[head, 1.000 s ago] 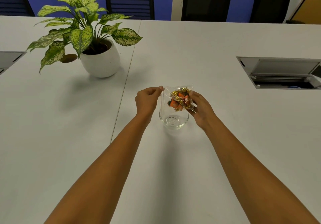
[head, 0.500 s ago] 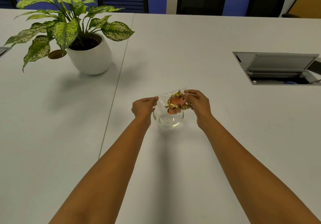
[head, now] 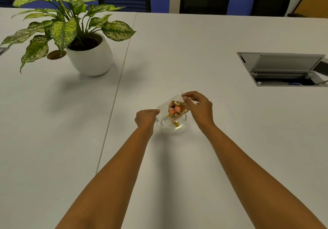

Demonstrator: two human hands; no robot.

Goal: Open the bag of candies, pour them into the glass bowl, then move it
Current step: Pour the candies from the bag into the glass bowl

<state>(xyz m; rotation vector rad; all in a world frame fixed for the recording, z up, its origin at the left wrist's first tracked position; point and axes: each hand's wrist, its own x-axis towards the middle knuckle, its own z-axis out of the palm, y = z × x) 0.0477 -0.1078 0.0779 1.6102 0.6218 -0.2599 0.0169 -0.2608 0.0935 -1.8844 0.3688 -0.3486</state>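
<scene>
Now the bag is held tilted directly over the bowl, its long axis slanting from the raised corner down to the mouth at lower left. That upper corner is pinched by the right hand; the lower edge is pinched by the left hand, whose fingers are closed on the plastic just beside the rim. Most candies remain bagged. Compared with half a second ago, the right hand is seen higher, and one candy is now seen in the bowl on the counter.

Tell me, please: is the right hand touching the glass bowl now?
Apart. In the head view the right hand pinches the candy bag above the glass bowl, and white table shows between the hand and the rim.
</scene>
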